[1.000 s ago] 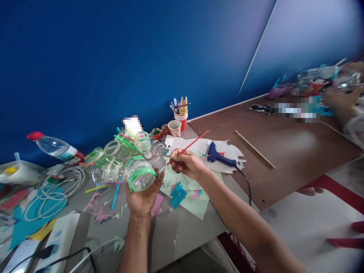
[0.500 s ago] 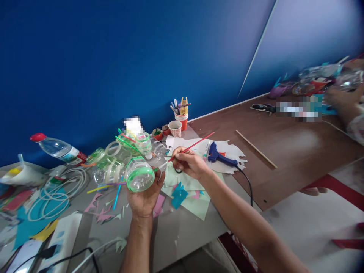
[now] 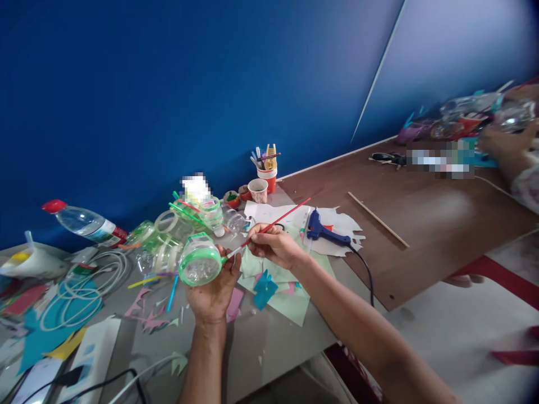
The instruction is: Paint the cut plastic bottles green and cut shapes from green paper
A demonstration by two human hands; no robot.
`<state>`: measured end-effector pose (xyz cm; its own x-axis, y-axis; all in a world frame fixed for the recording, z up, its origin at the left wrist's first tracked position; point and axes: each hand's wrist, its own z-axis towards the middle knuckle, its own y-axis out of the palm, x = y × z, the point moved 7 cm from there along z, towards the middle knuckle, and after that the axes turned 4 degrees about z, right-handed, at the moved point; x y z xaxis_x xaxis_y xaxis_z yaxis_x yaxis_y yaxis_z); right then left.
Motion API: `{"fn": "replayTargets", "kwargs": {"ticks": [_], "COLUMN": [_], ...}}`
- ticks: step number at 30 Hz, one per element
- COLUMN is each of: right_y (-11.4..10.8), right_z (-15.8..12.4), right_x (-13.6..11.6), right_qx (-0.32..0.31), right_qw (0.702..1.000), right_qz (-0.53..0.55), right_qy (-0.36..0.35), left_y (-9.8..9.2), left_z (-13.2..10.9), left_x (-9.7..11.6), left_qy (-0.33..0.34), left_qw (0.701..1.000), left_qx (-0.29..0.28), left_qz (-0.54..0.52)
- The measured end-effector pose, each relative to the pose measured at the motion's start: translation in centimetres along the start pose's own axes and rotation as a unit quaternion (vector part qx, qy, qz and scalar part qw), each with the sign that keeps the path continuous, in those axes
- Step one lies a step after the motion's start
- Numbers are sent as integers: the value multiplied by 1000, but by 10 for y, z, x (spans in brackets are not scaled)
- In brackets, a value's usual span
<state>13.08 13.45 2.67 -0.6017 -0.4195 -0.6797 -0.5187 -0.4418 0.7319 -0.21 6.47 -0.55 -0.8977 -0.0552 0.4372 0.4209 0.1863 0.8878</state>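
Observation:
My left hand [image 3: 215, 292] is closed around a cut piece of clear plastic bottle [image 3: 201, 264] whose rim and edges carry green paint. The round end of the bottle piece faces me. In my right hand [image 3: 272, 242] I pinch a red-handled paintbrush [image 3: 286, 214]. Its pale ferrule and green tip lie at the right side of the bottle piece, near my left fingers. Behind my hands stand a small cup of green paint [image 3: 231, 198] and a patterned paper cup [image 3: 258, 191].
A blue glue gun [image 3: 326, 232] with a black cord lies on white paper. A wooden stick [image 3: 378, 219] is to its right. Several clear plastic bottle pieces [image 3: 166, 247], a red-capped bottle [image 3: 90, 224], a coiled white cable [image 3: 90, 292] and a power strip [image 3: 90, 359] are on the left. Another person's hand [image 3: 511, 143] is far right.
The bottle piece has turned and shifted slightly left in my left hand. My right hand has moved a little left with the paintbrush, keeping its tip at the painted edge.

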Motion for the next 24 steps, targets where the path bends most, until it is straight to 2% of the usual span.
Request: {"fn": "replayTargets", "kwargs": {"ticks": [7, 14, 21, 24], "right_y": [4, 7, 7, 7], "right_z": [-1, -1, 0, 0], "right_x": [-3, 12, 12, 16], "right_qx": [3, -1, -6, -10], "right_qw": [999, 1000, 998, 999], "right_qz": [39, 23, 60, 40], "right_qy": [-27, 14, -7, 9], "left_y": [-1, 4, 7, 6], "left_z": [0, -3, -4, -4], "left_x": [-1, 5, 6, 8], "left_qy": [1, 37, 53, 62], "left_qw": [1000, 999, 998, 998], "left_qx": [-12, -18, -25, -25], "left_qz": [-4, -6, 16, 15]}}
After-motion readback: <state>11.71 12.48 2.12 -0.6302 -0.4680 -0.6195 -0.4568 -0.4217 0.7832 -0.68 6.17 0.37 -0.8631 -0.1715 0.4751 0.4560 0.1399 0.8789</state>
